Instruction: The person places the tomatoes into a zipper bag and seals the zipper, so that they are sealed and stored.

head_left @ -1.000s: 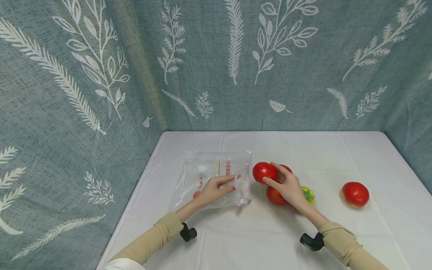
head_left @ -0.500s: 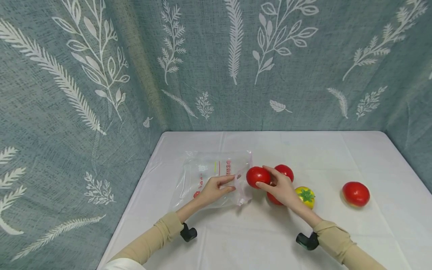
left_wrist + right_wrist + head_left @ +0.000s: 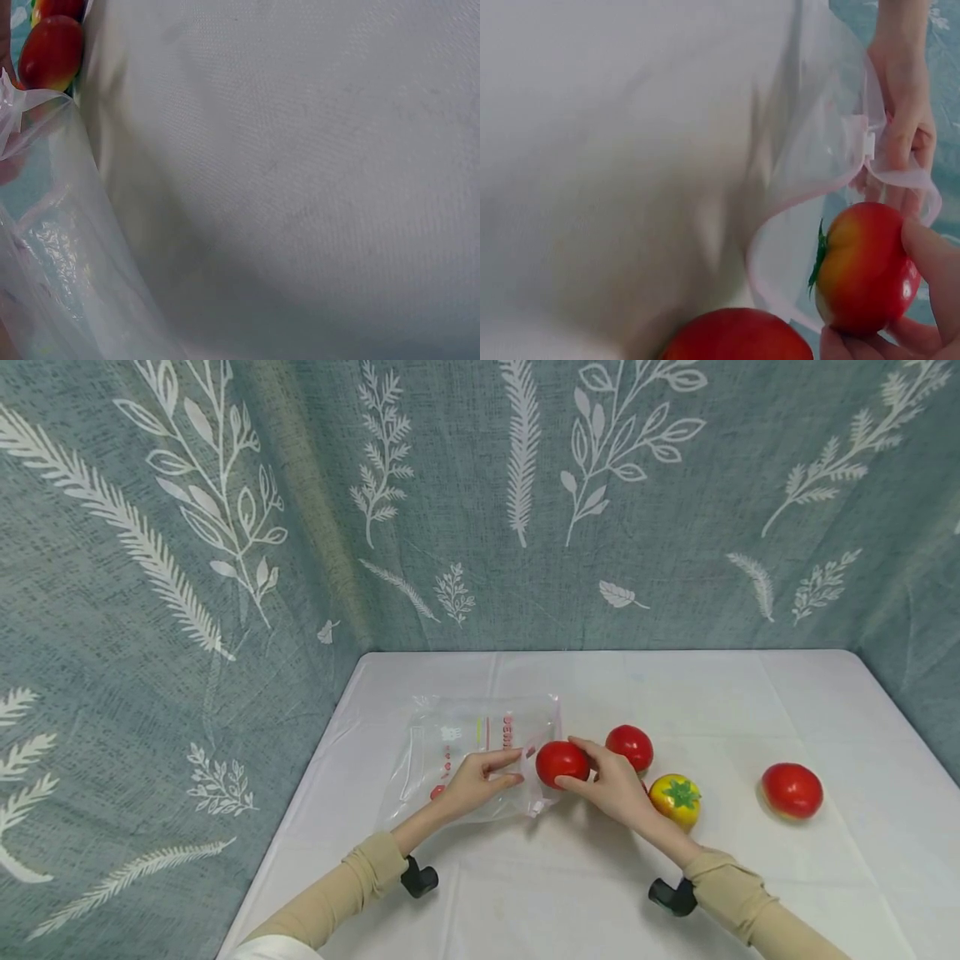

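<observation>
In the head view my right hand (image 3: 611, 781) pinches a red tomato (image 3: 561, 763) between thumb and fingers. The tomato overlaps the mouth of a clear plastic zip bag (image 3: 457, 727) lying on the left half of the table. My left hand (image 3: 472, 785) holds the bag's mouth edge, thumb and index finger apart. In the right wrist view the bag's pink rim (image 3: 802, 199) gapes, with a white slider (image 3: 869, 146) near the left hand. The held tomato's green leaves face that opening.
Right of my right hand stand another red tomato (image 3: 630, 747) and a yellow one (image 3: 675, 802) with a green leafy top. A further red one is mostly hidden behind the hand. One more red tomato (image 3: 792, 790) lies far right on the white table (image 3: 720, 693). A patterned curtain (image 3: 465, 510) hangs behind.
My right hand has moved left and slightly toward me with the tomato, up to the bag's mouth, uncovering the yellow tomato. The left hand and bag have stayed in place.
</observation>
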{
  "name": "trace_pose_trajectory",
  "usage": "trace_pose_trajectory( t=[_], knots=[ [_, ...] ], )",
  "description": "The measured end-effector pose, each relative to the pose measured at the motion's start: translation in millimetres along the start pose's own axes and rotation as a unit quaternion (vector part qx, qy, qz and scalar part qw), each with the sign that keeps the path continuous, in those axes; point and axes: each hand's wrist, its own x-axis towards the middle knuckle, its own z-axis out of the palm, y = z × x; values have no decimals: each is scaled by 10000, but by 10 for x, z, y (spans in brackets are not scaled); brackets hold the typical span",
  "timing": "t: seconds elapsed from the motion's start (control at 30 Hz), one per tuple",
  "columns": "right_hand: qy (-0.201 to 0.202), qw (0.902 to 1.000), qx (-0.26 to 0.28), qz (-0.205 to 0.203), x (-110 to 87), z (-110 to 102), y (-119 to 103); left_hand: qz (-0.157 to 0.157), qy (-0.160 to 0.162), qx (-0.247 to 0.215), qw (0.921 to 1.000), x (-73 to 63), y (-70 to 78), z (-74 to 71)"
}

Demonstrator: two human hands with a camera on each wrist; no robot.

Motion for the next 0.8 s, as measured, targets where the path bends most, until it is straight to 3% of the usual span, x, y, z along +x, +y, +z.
trace_pose_trajectory(
  t=[0.57, 0.7, 0.8],
  knots=[
    [-174, 9996, -119, 180, -16, 146, -113, 125, 3, -80, 9999, -11, 35, -5],
    [-262, 9993, -135, 212, -14, 186, -113, 151, -65, 1, 9999, -13, -21, -11],
    [-320, 9992, -106, 222, -11, 216, -116, 177, -57, 20, 9998, 6, -157, 11]
  ],
)
